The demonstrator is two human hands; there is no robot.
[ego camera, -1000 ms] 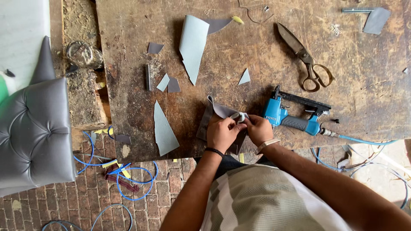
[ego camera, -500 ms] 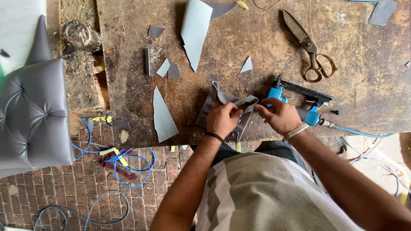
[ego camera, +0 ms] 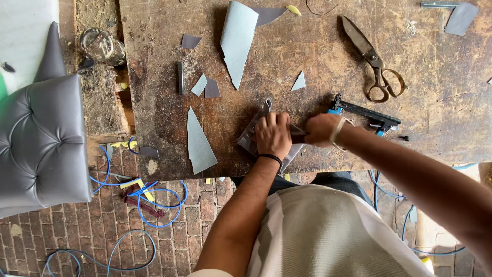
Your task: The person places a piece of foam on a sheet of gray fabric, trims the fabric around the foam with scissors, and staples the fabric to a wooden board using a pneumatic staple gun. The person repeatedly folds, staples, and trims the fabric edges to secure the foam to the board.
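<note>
My left hand (ego camera: 274,134) presses down on a small folded grey leatherette piece (ego camera: 250,137) near the front edge of the worn wooden workbench (ego camera: 318,46). The fingers are curled over the piece. Just to its right, my right hand (ego camera: 320,128) grips the blue and black staple gun (ego camera: 365,113), close against the same piece. The hand hides most of the gun's blue body, and the two hands almost touch.
Large metal scissors (ego camera: 376,64) lie at the back right. A big curled grey sheet (ego camera: 238,41) and several grey offcuts, one a long triangle (ego camera: 197,141), lie on the bench. A grey tufted cushion (ego camera: 41,138) stands at the left. Blue hose (ego camera: 154,202) loops over the brick floor.
My right hand left the small piece, reached right and closed on the staple gun. My left hand now holds the piece flat on the bench. The view shifted slightly.
</note>
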